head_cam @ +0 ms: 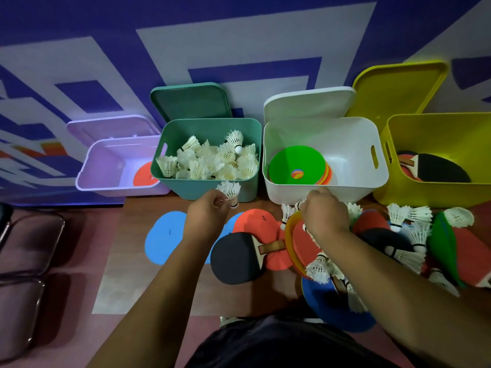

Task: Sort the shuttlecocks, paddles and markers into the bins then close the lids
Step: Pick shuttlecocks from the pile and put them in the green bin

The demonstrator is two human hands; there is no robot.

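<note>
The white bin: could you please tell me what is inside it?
The white bin holds a stack of markers, green on top, orange edges beneath, with a small colourful ball on it. The green one hides how many lie below.

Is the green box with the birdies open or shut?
Open. Its lid stands upright behind the green box, and the shuttlecocks show inside.

L hand, R hand: fingers curled

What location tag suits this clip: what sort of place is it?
Probably a sports or activity room: a teal bin of shuttlecocks, a table-tennis paddle and a blue marker on the floor, a purple patterned wall.
</note>
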